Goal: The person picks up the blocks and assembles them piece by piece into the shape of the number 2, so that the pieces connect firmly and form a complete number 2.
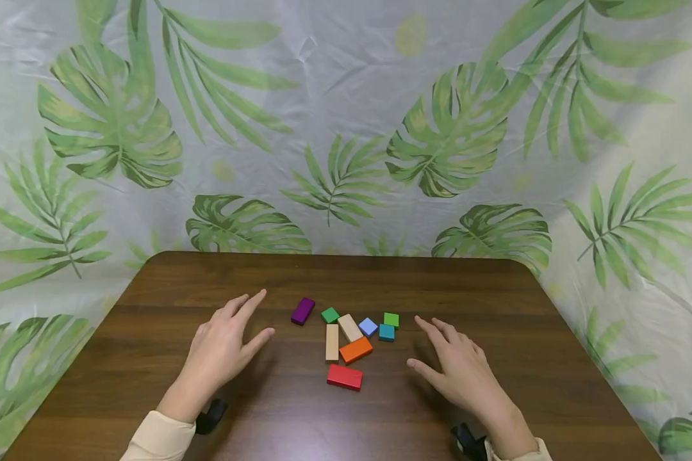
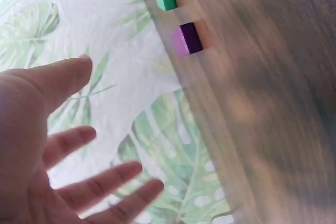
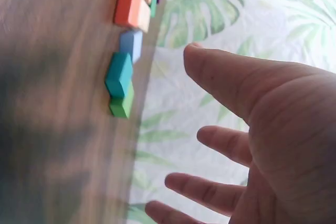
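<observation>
Several wooden blocks lie loosely grouped in the middle of the table. My left hand [image 1: 222, 342] hovers to their left, fingers spread, holding nothing; closest to it is a purple block [image 1: 303, 310]. On the other side my right hand [image 1: 452, 362] is held over the table with fingers apart, nearest the teal block [image 1: 386, 332] and the light green block [image 1: 391, 320]. Between them are a dark green block [image 1: 330, 315], two natural wood blocks, one upright in the head view [image 1: 332, 343] and one slanted [image 1: 350, 328], a blue block [image 1: 368, 327], an orange block [image 1: 355, 349] and a red block [image 1: 345, 377].
The dark brown wooden table [image 1: 254, 275] has rounded far corners. Behind it hangs a pale curtain [image 1: 346, 96] printed with green leaves. Black straps [image 1: 210, 416] circle both wrists below the cream sleeves [image 1: 158, 438].
</observation>
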A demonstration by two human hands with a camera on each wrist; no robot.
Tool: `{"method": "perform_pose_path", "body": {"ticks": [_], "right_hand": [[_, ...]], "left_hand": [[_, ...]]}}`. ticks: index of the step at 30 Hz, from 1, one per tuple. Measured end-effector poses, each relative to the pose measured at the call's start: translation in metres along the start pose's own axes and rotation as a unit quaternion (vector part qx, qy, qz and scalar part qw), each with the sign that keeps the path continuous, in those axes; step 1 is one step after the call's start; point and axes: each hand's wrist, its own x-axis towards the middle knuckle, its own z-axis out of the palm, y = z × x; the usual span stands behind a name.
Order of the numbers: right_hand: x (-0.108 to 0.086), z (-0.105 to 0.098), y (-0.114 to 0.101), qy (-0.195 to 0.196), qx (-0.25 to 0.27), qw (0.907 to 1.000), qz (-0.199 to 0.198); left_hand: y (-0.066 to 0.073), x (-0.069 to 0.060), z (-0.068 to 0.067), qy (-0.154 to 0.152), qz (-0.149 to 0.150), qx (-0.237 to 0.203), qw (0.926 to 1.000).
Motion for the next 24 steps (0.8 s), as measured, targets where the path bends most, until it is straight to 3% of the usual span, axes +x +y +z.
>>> {"method": "perform_pose_path", "body": {"ticks": [5, 12, 18, 24], "right_hand": [[0.002, 0.009, -0.005, -0.019, 0.033, 0.9993, -0.001], [0.006, 0.024, -0.013, -0.047, 0.121, 0.9915, -0.004], [0.01, 0.039, -0.018, -0.075, 0.192, 0.9774, -0.049], [0.014, 0.052, -0.023, -0.094, 0.231, 0.9661, -0.066]], "left_hand": [[-0.004, 0.01, 0.008, 0.0, 0.018, -0.042, 0.9989], [-0.01, 0.029, 0.023, -0.03, 0.031, -0.118, 0.9921], [-0.012, 0.045, 0.035, -0.089, 0.037, -0.219, 0.971], [-0.012, 0.056, 0.049, -0.137, 0.034, -0.263, 0.9543]]}}
